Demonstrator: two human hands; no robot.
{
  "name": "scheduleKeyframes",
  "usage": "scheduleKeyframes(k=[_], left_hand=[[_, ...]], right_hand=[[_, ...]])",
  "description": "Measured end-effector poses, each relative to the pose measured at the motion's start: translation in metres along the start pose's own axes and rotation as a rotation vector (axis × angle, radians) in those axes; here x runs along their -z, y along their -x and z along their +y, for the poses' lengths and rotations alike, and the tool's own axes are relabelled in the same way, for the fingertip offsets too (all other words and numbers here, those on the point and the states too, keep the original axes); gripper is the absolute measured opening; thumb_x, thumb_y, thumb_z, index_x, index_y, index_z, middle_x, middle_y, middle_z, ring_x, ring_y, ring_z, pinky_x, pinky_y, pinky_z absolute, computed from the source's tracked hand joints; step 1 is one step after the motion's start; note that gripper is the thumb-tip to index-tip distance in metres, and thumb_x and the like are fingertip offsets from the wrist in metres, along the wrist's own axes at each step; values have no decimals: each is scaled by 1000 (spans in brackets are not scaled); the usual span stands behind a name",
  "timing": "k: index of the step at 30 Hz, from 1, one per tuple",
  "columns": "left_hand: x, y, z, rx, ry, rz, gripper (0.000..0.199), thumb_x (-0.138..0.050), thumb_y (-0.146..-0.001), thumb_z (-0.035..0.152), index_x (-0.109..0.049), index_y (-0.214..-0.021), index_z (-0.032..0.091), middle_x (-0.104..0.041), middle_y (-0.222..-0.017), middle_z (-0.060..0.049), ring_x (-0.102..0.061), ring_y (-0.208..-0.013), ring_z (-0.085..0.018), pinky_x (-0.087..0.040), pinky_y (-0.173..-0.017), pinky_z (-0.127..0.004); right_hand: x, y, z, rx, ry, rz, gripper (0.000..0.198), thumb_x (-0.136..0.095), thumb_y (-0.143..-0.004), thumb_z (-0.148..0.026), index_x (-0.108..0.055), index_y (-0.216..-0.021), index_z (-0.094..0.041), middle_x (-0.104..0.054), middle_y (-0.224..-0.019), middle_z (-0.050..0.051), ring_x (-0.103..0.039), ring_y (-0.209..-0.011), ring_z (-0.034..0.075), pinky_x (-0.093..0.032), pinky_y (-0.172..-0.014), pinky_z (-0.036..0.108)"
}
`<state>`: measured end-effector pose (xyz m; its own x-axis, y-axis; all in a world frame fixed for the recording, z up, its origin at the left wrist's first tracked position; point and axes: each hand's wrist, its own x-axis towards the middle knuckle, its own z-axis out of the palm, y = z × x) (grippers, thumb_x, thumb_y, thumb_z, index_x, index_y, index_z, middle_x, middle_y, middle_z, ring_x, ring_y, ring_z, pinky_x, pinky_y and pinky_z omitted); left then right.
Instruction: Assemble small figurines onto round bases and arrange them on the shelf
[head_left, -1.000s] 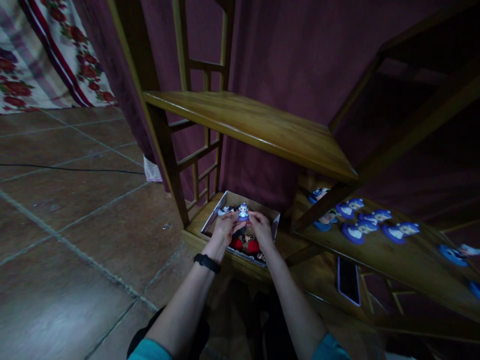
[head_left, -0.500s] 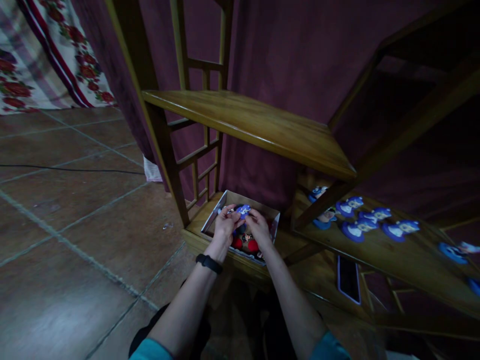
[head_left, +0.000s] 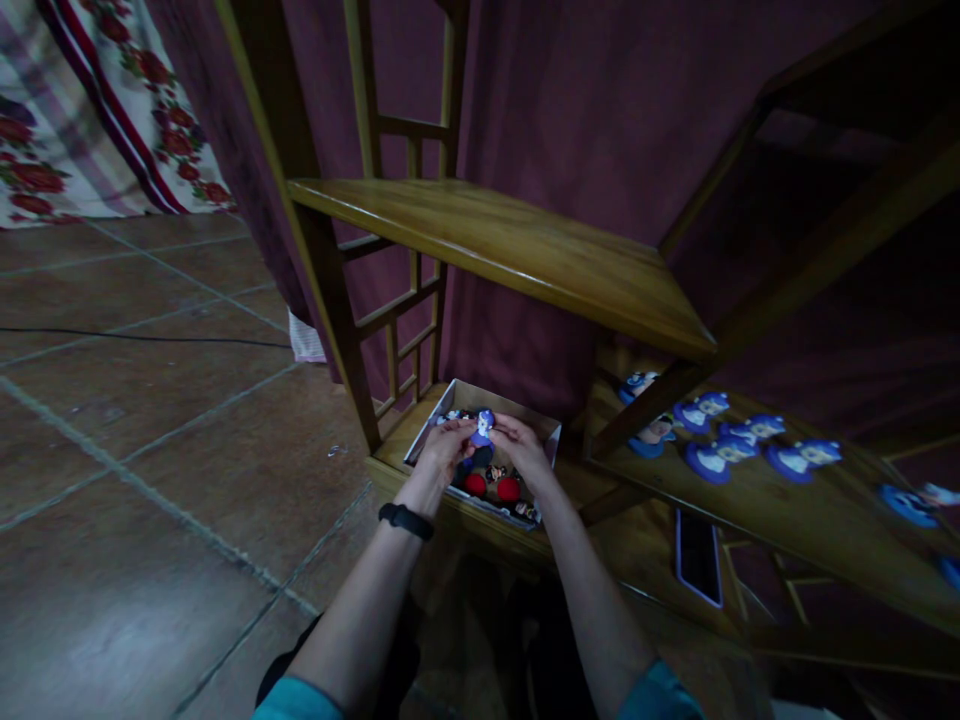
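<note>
A small blue-and-white figurine (head_left: 484,427) is pinched between my two hands, above an open shallow box (head_left: 541,417). My left hand (head_left: 447,447), with a dark band on the wrist, grips its left side. From the other side the fingers of my right hand (head_left: 521,444) close on it. Inside the box, below my hands, lie more figurines, among them one with a dark top (head_left: 495,474) and two round red pieces, one being the right red piece (head_left: 508,489). My fingers partly hide the contents.
Several blue figurines, such as the rightmost of a cluster (head_left: 804,459), stand on the wooden shelf (head_left: 840,510) at right. A phone-like dark slab (head_left: 697,556) lies on a lower board. An upper shelf board (head_left: 502,245) overhangs the box. A cable (head_left: 142,338) crosses the tiled floor.
The figurine has been turned from lying sideways to more upright between my fingers. My left hand has shifted slightly left and down, showing more of the box's contents.
</note>
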<state>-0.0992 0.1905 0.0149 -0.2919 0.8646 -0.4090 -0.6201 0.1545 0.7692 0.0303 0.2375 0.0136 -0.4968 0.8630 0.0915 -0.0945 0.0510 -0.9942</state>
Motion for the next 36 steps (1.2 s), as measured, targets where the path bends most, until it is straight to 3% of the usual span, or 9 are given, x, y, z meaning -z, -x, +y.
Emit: scheduleKeyframes(k=[5, 9, 13, 26, 36], left_hand=[[-2, 2, 0, -39, -44, -13, 18, -74, -60, 14, -63, -74, 11, -61, -57, -1, -53, -43, -6, -41, -39, -14], [-5, 6, 1, 9, -6, -27, 16, -72, -64, 14, -65, -78, 11, -65, -67, -4, -61, -58, -10, -52, -54, -20], [-5, 9, 1, 30, 33, -48, 12, -68, -68, 8, -65, -79, 10, -67, -70, -6, -64, -63, -12, -54, -62, -24], [-9, 6, 2, 7, 137, -46, 10, -58, -75, 1, -64, -79, 8, -67, -68, -7, -65, -59, -12, -56, -60, -23], [-8, 3, 1, 33, 205, -18, 10, -53, -77, 1, -60, -75, 8, -66, -65, -7, -65, -56, -13, -57, -60, -26]], right_hand=[[5, -1, 0, -21, -4, -78, 35, -66, -67, -31, -65, -100, -21, -68, -102, 2, -62, -94, 19, -45, -91, 35], [9, -3, -2, -19, -14, -59, 32, -68, -66, -30, -66, -96, -22, -69, -99, 1, -62, -92, 19, -44, -91, 34], [11, -4, -4, -34, -36, -54, 32, -68, -65, -28, -67, -96, -22, -69, -98, 1, -61, -93, 19, -42, -91, 35], [8, -3, 3, 21, -67, -7, 34, -66, -69, -34, -66, -102, -22, -67, -106, 2, -59, -100, 20, -42, -94, 35], [2, -2, 8, -92, -165, 116, 30, -67, -67, -37, -68, -92, -20, -69, -98, 4, -62, -92, 20, -48, -85, 35]])
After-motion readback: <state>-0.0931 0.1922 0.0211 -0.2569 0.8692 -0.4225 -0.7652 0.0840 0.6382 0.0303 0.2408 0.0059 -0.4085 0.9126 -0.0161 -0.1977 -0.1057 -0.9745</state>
